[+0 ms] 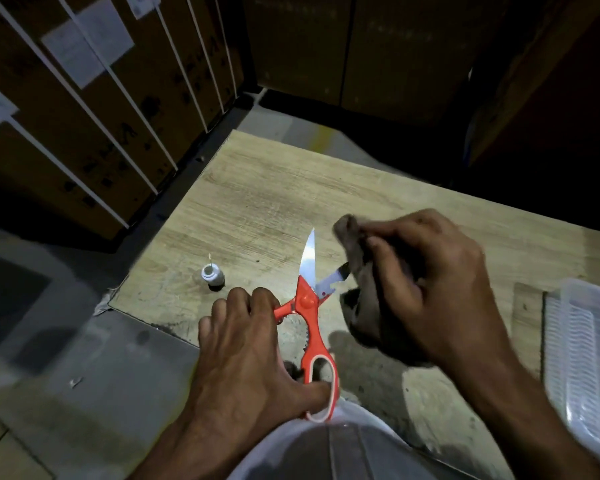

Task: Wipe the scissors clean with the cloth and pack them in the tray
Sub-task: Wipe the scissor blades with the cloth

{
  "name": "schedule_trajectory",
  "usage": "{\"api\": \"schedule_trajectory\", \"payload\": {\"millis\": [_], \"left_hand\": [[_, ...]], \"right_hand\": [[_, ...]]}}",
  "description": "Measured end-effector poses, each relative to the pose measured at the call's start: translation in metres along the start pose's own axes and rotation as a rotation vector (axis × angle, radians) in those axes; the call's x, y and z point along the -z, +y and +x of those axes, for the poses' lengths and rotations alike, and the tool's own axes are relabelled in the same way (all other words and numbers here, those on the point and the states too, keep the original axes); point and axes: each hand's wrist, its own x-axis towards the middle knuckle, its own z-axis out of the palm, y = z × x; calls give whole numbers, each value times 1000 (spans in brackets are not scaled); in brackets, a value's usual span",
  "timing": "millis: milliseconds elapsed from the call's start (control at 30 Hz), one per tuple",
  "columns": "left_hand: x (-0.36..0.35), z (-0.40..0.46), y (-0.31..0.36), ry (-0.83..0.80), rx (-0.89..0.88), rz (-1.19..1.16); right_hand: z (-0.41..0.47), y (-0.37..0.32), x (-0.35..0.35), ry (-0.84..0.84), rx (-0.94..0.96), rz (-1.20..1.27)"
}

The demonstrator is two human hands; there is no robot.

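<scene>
Red-handled scissors (307, 299) are spread apart above a wooden table (257, 202), one blade pointing up and away, the other angled right. My left hand (246, 348) grips their handles, thumb through the lower loop. My right hand (420, 285) is closed on a dark brown cloth (354, 265), which wraps the tip of the right blade. A clear plastic tray (589, 358) lies at the table's right edge, partly cut off by the frame.
A small white bottle (212, 276) with a thin stick in its mouth stands left of the scissors. Stacked cardboard boxes (84, 109) with white straps rise at the back left. Grey floor lies to the left, dark boxes behind the table.
</scene>
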Motion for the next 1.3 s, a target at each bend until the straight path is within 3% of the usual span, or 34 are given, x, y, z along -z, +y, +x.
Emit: {"api": "schedule_trajectory", "payload": {"millis": [100, 267, 400, 600, 933, 1100, 1200, 1300], "left_hand": [[0, 3, 2, -26, 2, -28], [-1, 3, 4, 29, -34, -2], [-7, -1, 4, 148, -74, -48], [-13, -7, 0, 191, -125, -32], [-13, -11, -1, 143, -122, -2], [-9, -12, 2, 78, -85, -40], [-7, -12, 1, 24, -41, -45], [-5, -10, -2, -18, -7, -38]], "right_hand": [[-28, -17, -17, -196, 83, -38], [-30, -24, -39, -218, 58, -111], [-23, -23, -41, -190, 27, -124], [-5, -18, -44, -142, -14, -171], [15, 0, -46, -159, -126, -146], [8, 1, -40, 6, -188, -73], [-5, -9, -23, 144, -140, -10], [-27, -24, -10, 104, -42, 18]]}}
